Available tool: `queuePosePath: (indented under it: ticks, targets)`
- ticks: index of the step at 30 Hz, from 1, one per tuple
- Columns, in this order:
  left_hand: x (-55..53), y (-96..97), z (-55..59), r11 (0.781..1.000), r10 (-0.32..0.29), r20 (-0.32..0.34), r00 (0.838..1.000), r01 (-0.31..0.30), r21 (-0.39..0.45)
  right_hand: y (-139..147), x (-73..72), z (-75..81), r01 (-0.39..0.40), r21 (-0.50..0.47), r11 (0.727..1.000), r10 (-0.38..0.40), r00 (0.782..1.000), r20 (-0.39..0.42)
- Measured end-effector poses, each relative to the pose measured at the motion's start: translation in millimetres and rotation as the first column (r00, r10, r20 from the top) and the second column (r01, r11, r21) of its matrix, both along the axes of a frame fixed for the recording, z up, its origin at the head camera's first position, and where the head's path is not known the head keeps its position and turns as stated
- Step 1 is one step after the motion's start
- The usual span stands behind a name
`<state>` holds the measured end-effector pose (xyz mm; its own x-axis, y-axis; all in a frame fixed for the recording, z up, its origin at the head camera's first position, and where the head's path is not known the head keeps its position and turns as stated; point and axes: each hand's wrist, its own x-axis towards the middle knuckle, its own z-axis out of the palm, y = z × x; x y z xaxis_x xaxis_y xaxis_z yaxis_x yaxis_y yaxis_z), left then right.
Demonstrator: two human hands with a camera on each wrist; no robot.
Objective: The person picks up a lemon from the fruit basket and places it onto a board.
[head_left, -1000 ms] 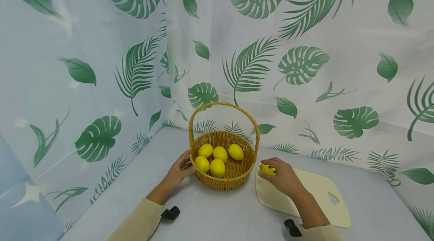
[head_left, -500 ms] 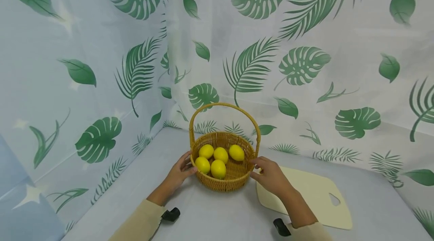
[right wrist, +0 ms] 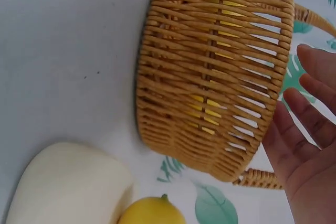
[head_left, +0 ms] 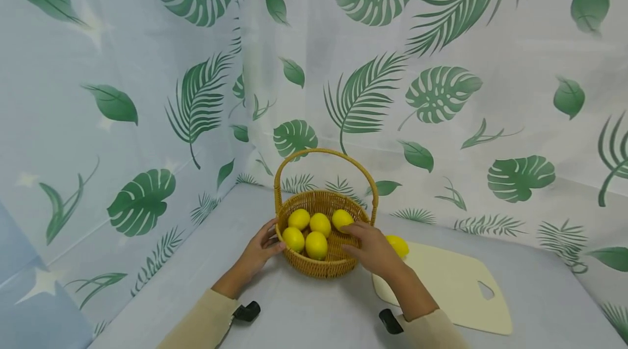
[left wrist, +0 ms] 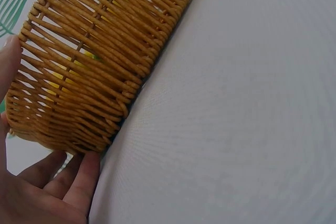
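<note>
A round wicker basket [head_left: 319, 268] with a tall arched handle stands on the white tablecloth and holds several yellow lemons [head_left: 316, 245]. My left hand [head_left: 256, 251] grips its left side, the thumb at the rim and fingers against the outer wall [left wrist: 79, 87]. My right hand [head_left: 375, 248] reaches over the right rim with loosely spread fingers and nothing in its grasp. Its fingertips overlap the right-hand lemon [head_left: 342, 219] in the head view. Another lemon [head_left: 397, 246] lies outside the basket, at the left end of a cream cutting board [head_left: 456, 283].
Right of the basket, the cutting board lies flat, its cut-out handle hole toward the right. Leaf-printed white curtain [head_left: 363, 92] rises close behind the basket and along the left. Each sleeve cuff carries a black wrist camera [head_left: 247, 312].
My right hand has let go of the lemon at the board's left end and moved left over the basket's rim. My left hand has stayed on the basket.
</note>
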<state>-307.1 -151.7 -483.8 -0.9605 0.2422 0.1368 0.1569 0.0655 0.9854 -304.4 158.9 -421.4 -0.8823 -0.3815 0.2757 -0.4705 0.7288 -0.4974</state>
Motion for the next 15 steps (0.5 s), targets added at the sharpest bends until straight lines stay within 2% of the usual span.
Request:
queuePosePath:
  ticks: [2,5,10,15]
  targets:
    - [-0.9,0.2,-0.1,1.0,-0.003,0.0,1.0,0.003,0.0,-2,-3.9,-0.7,-0.018,0.011,1.0,0.018,1.0,-0.016]
    - [-7.1,0.3,-7.3,1.0,0.002,0.002,1.0,-0.002,0.007,-5,-11.2,-4.5,-0.014,0.039,0.999,0.014,1.0,-0.018]
    - [-16.2,0.3,-22.8,0.999,0.037,0.001,0.999,-0.037,0.02,-11,-22.1,-11.1,0.023,0.094,0.995,-0.026,0.999,0.036]
    - [-17.5,0.2,-27.6,0.999,0.051,-0.012,0.999,-0.051,0.012,-18,-29.4,-8.8,0.006,0.102,0.995,-0.014,0.996,0.085]
